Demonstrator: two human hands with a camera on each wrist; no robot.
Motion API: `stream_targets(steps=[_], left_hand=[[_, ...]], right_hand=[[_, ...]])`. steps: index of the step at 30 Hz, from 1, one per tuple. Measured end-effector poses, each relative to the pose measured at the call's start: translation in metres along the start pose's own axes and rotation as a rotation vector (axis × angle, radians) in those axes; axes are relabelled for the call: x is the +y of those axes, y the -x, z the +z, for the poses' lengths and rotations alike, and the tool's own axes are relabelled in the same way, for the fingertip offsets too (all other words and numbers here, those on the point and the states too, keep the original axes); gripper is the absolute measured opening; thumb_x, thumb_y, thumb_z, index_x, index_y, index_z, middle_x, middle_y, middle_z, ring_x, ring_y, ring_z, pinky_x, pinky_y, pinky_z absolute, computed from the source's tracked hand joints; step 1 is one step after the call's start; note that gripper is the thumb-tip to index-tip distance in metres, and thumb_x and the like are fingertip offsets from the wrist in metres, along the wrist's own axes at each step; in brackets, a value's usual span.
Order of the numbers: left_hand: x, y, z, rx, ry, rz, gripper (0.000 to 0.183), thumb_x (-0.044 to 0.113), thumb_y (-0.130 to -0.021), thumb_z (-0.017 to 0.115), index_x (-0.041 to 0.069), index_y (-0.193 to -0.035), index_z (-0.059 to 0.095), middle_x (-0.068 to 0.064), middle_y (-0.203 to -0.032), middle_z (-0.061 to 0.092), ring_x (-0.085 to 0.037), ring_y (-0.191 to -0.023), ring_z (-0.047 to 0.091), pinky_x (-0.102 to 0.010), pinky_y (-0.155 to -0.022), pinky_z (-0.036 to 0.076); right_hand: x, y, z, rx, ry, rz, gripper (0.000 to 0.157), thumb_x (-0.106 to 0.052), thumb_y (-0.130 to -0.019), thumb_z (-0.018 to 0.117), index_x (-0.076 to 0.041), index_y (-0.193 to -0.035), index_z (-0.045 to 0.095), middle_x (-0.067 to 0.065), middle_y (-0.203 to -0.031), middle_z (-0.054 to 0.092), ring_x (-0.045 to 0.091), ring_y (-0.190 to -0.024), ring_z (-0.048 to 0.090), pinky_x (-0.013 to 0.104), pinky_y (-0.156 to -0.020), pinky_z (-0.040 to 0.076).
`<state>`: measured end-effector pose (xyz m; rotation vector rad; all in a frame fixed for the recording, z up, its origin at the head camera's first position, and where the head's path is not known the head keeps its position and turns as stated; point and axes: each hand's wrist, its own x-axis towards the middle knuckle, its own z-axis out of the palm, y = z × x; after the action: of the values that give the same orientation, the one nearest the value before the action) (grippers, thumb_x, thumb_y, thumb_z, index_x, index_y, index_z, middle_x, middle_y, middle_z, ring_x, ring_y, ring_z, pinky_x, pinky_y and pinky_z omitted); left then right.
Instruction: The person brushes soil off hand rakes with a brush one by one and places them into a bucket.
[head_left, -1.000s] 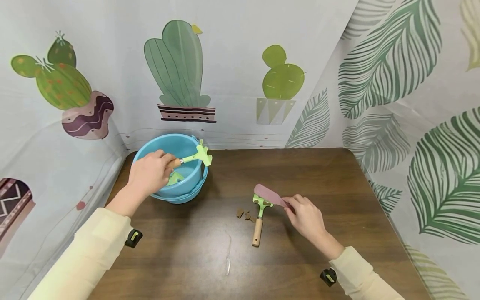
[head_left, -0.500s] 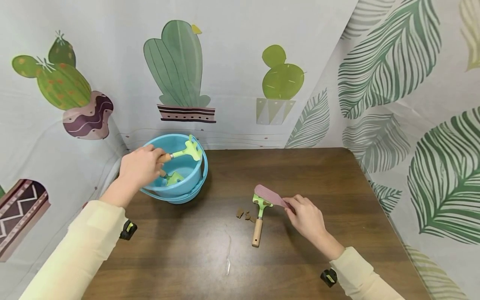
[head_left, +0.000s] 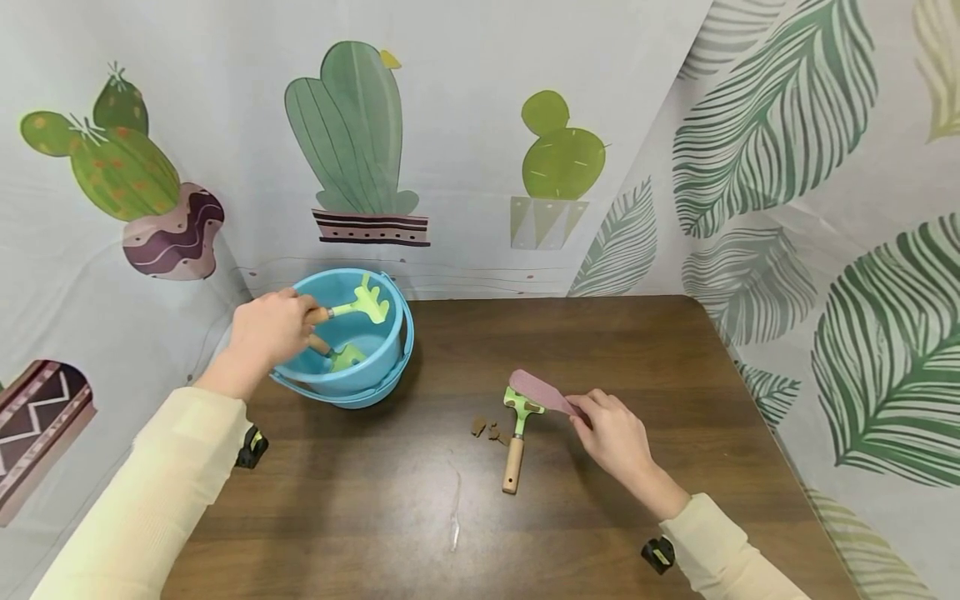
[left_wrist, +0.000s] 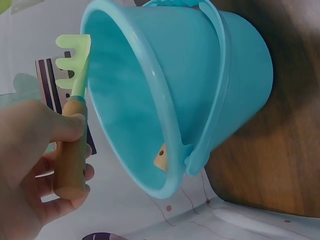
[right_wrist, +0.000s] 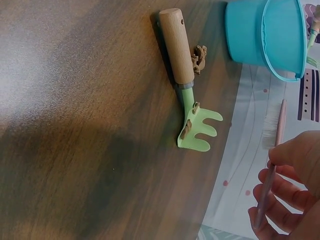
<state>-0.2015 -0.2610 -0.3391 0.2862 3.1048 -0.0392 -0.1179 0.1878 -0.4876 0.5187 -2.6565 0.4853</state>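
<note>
My left hand grips the wooden handle of a small hand rake, its light green tines above the opening of a blue bucket. Inside the bucket lies another green-headed tool with a wooden handle; its exact kind is unclear. Over on the right, my right hand pinches a pink brush with white bristles, held above a second green hand rake lying on the table. Brown soil-like bits cling to that rake's head. Several brown crumbs lie left of it.
The dark wooden table meets a hanging cloth printed with cacti and leaves at its back and sides. A thin clear strip or glare mark shows near the table's front. The bucket's handle hangs down around its side.
My left hand has drawn left with its rake, bringing the tines from the bucket's right rim to above its opening. The right hand and brush have hardly moved.
</note>
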Motion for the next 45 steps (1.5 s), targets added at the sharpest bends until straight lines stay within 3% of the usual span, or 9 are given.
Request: stream_targets(steps=[12, 18, 26, 32, 38, 45], left_hand=[[-0.003, -0.009, 0.003, -0.084, 0.018, -0.009, 0.039, 0.042, -0.088, 0.057, 0.012, -0.112, 0.064, -0.012, -0.102, 0.061, -0.041, -0.093, 0.058, -0.051, -0.06, 0.046], [0.001, -0.012, 0.001, -0.152, 0.005, 0.003, 0.034, 0.039, -0.088, 0.058, 0.013, -0.108, 0.067, -0.015, -0.108, 0.064, -0.037, -0.088, 0.06, -0.047, -0.057, 0.046], [0.004, -0.014, 0.0, -0.216, -0.017, 0.006, 0.026, 0.039, -0.084, 0.063, 0.014, -0.087, 0.067, -0.011, -0.095, 0.065, -0.032, -0.079, 0.059, -0.045, -0.056, 0.045], [0.008, -0.016, 0.003, -0.239, -0.039, 0.02, 0.026, 0.035, -0.083, 0.065, 0.011, -0.093, 0.068, -0.011, -0.091, 0.064, -0.025, -0.076, 0.058, -0.044, -0.057, 0.046], [0.011, -0.016, 0.007, -0.259, -0.03, 0.023, 0.023, 0.031, -0.088, 0.057, 0.012, -0.081, 0.067, -0.005, -0.073, 0.058, -0.02, -0.064, 0.052, -0.034, -0.051, 0.04], [0.013, -0.017, 0.013, -0.269, -0.05, 0.033, 0.021, 0.031, -0.088, 0.059, 0.013, -0.084, 0.068, -0.008, -0.081, 0.06, -0.022, -0.068, 0.054, -0.038, -0.055, 0.044]], right_hand=[[-0.002, 0.0, -0.002, -0.022, -0.002, 0.018, 0.025, -0.013, -0.074, 0.074, -0.013, -0.099, 0.07, 0.0, -0.082, 0.063, 0.013, -0.063, 0.051, 0.025, -0.047, 0.041], [-0.002, 0.001, -0.002, -0.033, 0.0, 0.026, 0.025, -0.013, -0.075, 0.074, -0.013, -0.099, 0.07, 0.0, -0.083, 0.062, 0.013, -0.064, 0.052, 0.026, -0.048, 0.041], [-0.001, 0.001, -0.001, -0.03, 0.008, 0.03, 0.025, -0.013, -0.074, 0.074, -0.014, -0.099, 0.07, 0.0, -0.083, 0.063, 0.014, -0.064, 0.053, 0.027, -0.048, 0.042], [0.0, 0.002, -0.001, -0.027, 0.009, 0.029, 0.025, -0.013, -0.074, 0.074, -0.013, -0.099, 0.07, 0.0, -0.082, 0.062, 0.014, -0.063, 0.052, 0.027, -0.048, 0.042], [0.001, 0.002, 0.0, -0.024, 0.012, 0.029, 0.025, -0.012, -0.074, 0.073, -0.014, -0.099, 0.07, -0.001, -0.083, 0.062, 0.015, -0.065, 0.054, 0.028, -0.048, 0.042], [0.001, 0.003, 0.0, -0.033, 0.012, 0.034, 0.025, -0.012, -0.074, 0.074, -0.013, -0.099, 0.07, 0.0, -0.083, 0.062, 0.014, -0.064, 0.054, 0.027, -0.047, 0.041]])
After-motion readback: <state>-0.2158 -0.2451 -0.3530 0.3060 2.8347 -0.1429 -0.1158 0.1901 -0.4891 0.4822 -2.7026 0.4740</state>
